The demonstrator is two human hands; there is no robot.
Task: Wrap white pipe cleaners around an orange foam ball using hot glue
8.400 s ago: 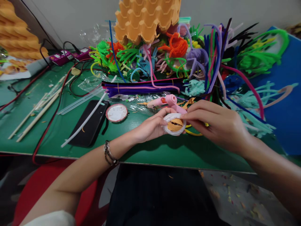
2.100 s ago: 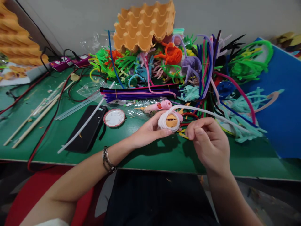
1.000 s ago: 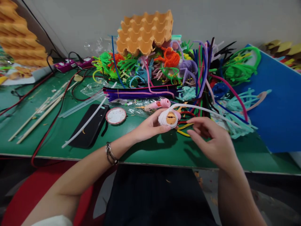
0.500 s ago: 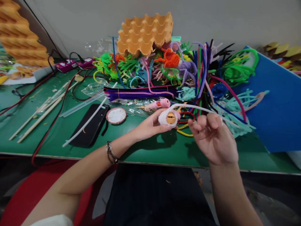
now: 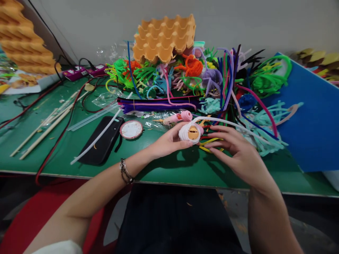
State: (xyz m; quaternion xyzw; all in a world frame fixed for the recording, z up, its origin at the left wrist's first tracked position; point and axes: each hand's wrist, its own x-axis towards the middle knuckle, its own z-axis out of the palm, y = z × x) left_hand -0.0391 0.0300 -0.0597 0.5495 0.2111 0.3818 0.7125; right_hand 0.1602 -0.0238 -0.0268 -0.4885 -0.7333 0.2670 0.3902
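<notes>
My left hand (image 5: 173,139) is closed around a small roll wound with white pipe cleaner (image 5: 187,132), whose orange cardboard end faces me. A loose white strand (image 5: 225,121) runs from the roll to the right, over the back of my right hand. With fingers spread and nothing held, my right hand (image 5: 233,151) hovers just right of the roll. Beneath its fingertips lie yellow pipe cleaners (image 5: 210,141) and red and black ones. Behind the roll rests a pink hot glue gun (image 5: 178,117), partly hidden.
On the green table (image 5: 159,169) lie a black phone (image 5: 102,141), a round white lid (image 5: 131,129) and wooden sticks (image 5: 50,125). Heaps of coloured pipe cleaners and an orange egg tray (image 5: 164,37) stand at the back. A blue board (image 5: 312,116) leans at right; cables cross the left side.
My right hand has turned from palm-up with curled fingers to palm-down with fingers spread, and moved closer to the roll. My left hand and the roll have stayed in place.
</notes>
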